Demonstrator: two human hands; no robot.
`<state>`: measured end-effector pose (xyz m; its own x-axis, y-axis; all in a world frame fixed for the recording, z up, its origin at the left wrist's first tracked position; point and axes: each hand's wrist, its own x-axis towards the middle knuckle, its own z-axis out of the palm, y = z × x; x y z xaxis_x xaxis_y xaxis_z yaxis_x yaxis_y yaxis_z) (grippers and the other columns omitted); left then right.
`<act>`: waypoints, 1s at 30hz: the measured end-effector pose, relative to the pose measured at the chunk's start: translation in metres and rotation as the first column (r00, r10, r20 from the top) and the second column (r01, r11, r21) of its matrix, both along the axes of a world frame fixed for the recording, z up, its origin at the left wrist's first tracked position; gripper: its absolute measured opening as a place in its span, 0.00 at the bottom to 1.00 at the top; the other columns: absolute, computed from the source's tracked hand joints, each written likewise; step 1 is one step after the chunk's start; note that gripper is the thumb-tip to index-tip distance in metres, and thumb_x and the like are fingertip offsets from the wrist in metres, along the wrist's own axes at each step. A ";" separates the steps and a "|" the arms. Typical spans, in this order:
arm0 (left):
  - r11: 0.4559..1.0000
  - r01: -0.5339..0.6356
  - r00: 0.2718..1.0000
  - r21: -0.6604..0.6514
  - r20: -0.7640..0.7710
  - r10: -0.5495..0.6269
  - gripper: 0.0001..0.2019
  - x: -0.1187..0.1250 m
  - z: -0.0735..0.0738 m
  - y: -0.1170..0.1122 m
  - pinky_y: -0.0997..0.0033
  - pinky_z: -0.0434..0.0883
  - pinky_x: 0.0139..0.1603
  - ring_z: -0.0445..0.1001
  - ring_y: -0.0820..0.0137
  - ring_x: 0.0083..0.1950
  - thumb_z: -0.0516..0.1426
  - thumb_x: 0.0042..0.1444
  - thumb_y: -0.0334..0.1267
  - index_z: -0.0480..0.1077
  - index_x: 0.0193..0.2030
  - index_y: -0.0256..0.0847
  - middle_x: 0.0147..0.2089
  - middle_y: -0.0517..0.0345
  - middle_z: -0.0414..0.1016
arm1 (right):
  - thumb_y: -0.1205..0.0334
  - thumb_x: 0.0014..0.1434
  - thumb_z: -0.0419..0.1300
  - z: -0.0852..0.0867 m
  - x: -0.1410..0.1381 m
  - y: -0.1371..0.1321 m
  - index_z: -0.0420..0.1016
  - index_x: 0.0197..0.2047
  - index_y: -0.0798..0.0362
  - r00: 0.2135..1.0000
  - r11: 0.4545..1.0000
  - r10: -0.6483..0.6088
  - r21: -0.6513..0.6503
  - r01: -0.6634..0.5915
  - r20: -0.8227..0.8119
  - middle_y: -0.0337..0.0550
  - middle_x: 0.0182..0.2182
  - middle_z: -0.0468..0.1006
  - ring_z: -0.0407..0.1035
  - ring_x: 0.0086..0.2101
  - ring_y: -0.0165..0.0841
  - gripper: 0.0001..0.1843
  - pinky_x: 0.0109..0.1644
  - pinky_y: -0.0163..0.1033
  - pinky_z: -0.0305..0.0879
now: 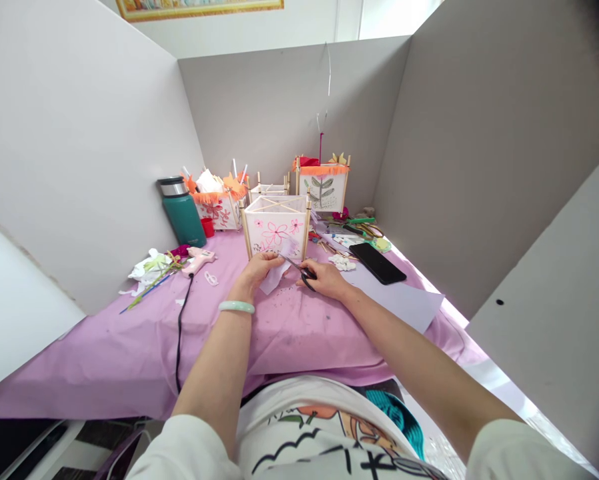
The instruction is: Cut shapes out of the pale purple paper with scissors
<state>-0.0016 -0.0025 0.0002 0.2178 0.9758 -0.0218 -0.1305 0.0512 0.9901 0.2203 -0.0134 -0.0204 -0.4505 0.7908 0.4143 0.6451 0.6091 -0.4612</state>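
Note:
Between the fingers of my left hand [259, 272] is a piece of pale lilac paper [274, 277], part of it hanging below the fingers. My right hand [327, 280] is closed round the dark handles of a pair of scissors [305, 272]. The scissor blades point left and meet the paper near my left fingertips; whether they are parted I cannot tell. Just behind both hands stands a lantern [275, 227] with white sides, wooden corner sticks and pink flower drawings.
Left lie a pink glue gun [198, 260] with a black cord and a green bottle [180, 212]. Decorated lanterns [323, 188] stand at the back, one below a wire hook. A black phone [378, 263] rests on lilac paper [404, 303] at right. Grey panels [289, 100] enclose the table.

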 end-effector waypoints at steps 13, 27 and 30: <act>1.000 -0.001 1.000 -0.020 0.009 0.001 0.08 0.001 0.002 -0.002 0.71 0.73 0.30 0.76 0.69 0.25 0.69 0.46 0.34 0.77 0.31 0.32 0.27 0.50 0.79 | 0.55 0.56 0.69 -0.001 0.001 0.001 0.77 0.51 0.50 1.000 1.000 0.002 0.015 -0.002 0.000 0.39 0.33 0.82 0.72 0.31 0.31 0.20 0.36 0.33 0.59; 1.000 -0.003 1.000 -0.013 0.011 0.003 0.09 0.000 0.003 -0.003 0.71 0.73 0.29 0.76 0.68 0.24 0.69 0.47 0.35 0.78 0.33 0.32 0.27 0.50 0.78 | 0.54 0.56 0.69 -0.003 0.001 0.002 0.76 0.51 0.50 1.000 1.000 -0.008 0.021 0.008 0.000 0.38 0.33 0.82 0.72 0.31 0.31 0.20 0.35 0.33 0.58; 1.000 -0.002 1.000 -0.017 0.003 0.003 0.09 0.000 0.003 -0.004 0.71 0.72 0.29 0.76 0.68 0.25 0.69 0.47 0.35 0.78 0.32 0.32 0.27 0.50 0.79 | 0.54 0.56 0.69 -0.003 0.001 0.001 0.76 0.52 0.49 1.000 1.000 -0.009 0.021 0.009 0.002 0.38 0.33 0.82 0.72 0.30 0.31 0.21 0.36 0.33 0.59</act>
<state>-0.0012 -0.0060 0.0030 0.2154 0.9758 -0.0378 -0.1335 0.0678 0.9887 0.2208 -0.0119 -0.0229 -0.4440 0.7863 0.4297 0.6519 0.6124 -0.4472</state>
